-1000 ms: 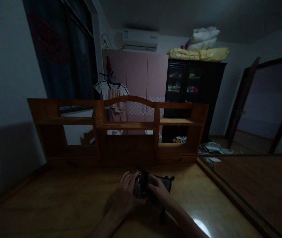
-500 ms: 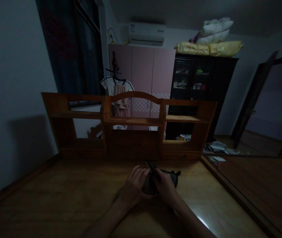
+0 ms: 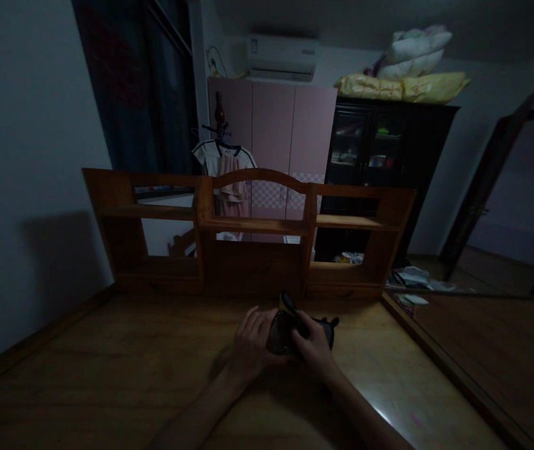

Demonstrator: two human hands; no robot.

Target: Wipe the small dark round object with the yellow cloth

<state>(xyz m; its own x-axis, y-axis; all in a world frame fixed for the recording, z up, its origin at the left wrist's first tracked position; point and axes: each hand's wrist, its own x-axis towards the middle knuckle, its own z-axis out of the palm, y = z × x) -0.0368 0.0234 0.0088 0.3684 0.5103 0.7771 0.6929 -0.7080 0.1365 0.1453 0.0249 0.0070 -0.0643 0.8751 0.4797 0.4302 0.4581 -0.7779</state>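
Observation:
A small black case-like thing (image 3: 278, 337) lies in front of me over the tabletop; the dim light hides its exact kind. It has a rounded, dark face on the left and a narrow raised flap (image 3: 287, 303) with a yellowish patch. My left hand (image 3: 251, 340) wraps the left side, fingers bent along its upper edge and thumb beneath. From the right, my right hand (image 3: 312, 345) grips the middle near the flap, fingertips partly hidden. Beyond that hand, a dark part with a small loop-like end (image 3: 331, 325) sticks out.
The wooden tabletop (image 3: 154, 356) runs back to a wooden shelf unit (image 3: 252, 223). A raised wooden edge (image 3: 436, 359) borders the right side, and a white wall (image 3: 23, 187) stands on the left. Farther back are a pink wardrobe (image 3: 271, 125) and a dark cabinet (image 3: 429, 144).
The raised flap now stands more upright and looks wider. The rounded left face shows more fully between the hands. Both hands keep their hold, and the view has shifted slightly.

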